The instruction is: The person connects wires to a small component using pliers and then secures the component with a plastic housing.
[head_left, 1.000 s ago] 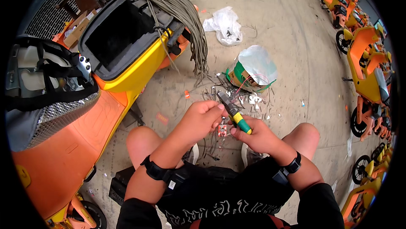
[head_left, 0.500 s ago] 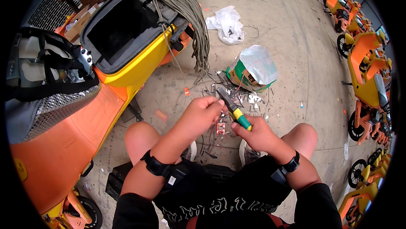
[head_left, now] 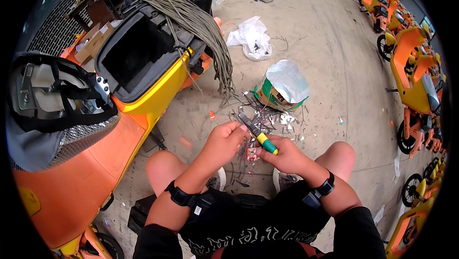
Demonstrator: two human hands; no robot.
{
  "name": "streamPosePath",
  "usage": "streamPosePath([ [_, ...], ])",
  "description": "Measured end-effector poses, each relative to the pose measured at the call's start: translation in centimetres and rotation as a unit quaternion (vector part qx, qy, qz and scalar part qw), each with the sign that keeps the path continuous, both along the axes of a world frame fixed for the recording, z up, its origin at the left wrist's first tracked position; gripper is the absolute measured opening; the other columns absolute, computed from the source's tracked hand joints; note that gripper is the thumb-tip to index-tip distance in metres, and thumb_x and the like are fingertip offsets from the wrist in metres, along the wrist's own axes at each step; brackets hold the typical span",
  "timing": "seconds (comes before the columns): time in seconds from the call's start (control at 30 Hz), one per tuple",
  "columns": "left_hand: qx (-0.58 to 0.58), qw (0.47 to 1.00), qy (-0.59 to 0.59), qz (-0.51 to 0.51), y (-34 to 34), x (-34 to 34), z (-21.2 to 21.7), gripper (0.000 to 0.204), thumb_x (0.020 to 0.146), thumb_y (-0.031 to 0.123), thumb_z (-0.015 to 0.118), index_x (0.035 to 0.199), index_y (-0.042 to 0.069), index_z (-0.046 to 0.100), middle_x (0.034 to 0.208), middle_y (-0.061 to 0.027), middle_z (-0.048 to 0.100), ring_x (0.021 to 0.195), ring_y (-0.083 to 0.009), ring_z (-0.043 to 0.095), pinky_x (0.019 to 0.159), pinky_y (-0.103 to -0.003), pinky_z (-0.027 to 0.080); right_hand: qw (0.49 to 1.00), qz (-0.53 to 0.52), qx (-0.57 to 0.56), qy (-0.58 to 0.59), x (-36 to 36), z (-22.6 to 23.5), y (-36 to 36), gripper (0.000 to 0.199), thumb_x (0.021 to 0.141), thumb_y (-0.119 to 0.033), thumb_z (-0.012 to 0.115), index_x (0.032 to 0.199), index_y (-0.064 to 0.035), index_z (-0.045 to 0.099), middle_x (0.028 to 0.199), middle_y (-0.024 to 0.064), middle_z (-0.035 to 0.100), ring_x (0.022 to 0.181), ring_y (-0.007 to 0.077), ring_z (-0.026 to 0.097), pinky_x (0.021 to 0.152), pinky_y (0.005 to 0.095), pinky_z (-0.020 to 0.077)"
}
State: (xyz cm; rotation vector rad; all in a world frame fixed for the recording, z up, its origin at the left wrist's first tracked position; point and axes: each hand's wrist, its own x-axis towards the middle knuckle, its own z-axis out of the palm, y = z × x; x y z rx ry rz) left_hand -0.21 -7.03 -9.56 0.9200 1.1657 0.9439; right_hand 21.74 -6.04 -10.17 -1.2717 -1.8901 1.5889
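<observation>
My right hand [head_left: 283, 156] grips a pair of pliers [head_left: 257, 134] with green and yellow handles, jaws pointing up and to the left. My left hand [head_left: 224, 140] pinches thin wires right at the plier jaws. A small red part [head_left: 251, 154] hangs between the two hands. Below them, dark wire ends [head_left: 239, 168] trail toward the concrete floor between my knees. Both wrists wear black bands.
An orange and yellow scooter [head_left: 95, 130] with its seat compartment open stands at my left, a thick bundle of grey cables [head_left: 201, 34] draped over it. A green box lined with a plastic bag [head_left: 282, 87] sits ahead amid wire scraps [head_left: 282, 120]. Orange scooters [head_left: 416, 77] line the right.
The view has shifted slightly; both hands stay together at the wires with the pliers, moving a little lower and to the right in the picture.
</observation>
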Motion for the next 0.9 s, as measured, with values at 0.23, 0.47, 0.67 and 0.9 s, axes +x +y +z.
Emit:
streamPosePath([
  [0.23,-0.189,0.939,-0.286,-0.03,-0.5,-0.8,1.9,0.021,0.106,0.02,0.052,0.095,0.004,0.059,0.058,0.0069,0.043,0.043,-0.0051,0.033,0.044,-0.022,0.027,0.997,0.022,0.015,0.067,0.5,0.1,-0.2,0.027,0.095,-0.021,0.073,0.091,0.0046,0.065,0.115,0.0171,0.065,0.097,0.03,0.066,0.086,0.0368,0.0523],
  [0.47,-0.264,0.86,-0.433,-0.052,-0.2,-0.9,1.0,0.021,0.107,0.02,0.05,0.095,0.005,0.059,0.057,0.0078,0.041,0.041,-0.0063,0.033,0.044,-0.024,0.027,0.998,0.023,0.045,0.041,0.4,1.2,-0.2,0.026,0.096,-0.021,0.072,0.089,0.0031,0.066,0.102,0.0149,0.068,0.085,0.0288,0.067,0.079,0.0368,0.0529],
  [0.67,0.049,0.994,0.092,-0.04,0.3,0.3,-0.7,0.022,0.105,0.022,0.055,0.093,0.006,0.063,0.066,-0.0001,0.058,0.049,-0.0173,0.053,0.048,-0.032,0.041,0.994,-0.029,0.018,-0.108,0.0,2.6,-0.7,0.035,0.096,-0.032,0.069,0.085,0.0005,0.07,0.064,0.0123,0.064,0.06,0.0247,0.062,0.064,0.0384,0.0514],
  [0.9,0.342,0.807,0.482,0.009,-0.7,1.5,-0.5,0.017,0.095,0.021,0.066,0.09,0.006,0.061,0.077,-0.0125,0.066,0.067,-0.0355,0.066,0.057,-0.045,0.051,0.988,-0.041,-0.021,-0.147,0.8,1.4,-0.4,0.041,0.095,-0.036,0.069,0.082,0.0026,0.069,0.062,0.0144,0.063,0.057,0.0237,0.06,0.062,0.04,0.0502],
])
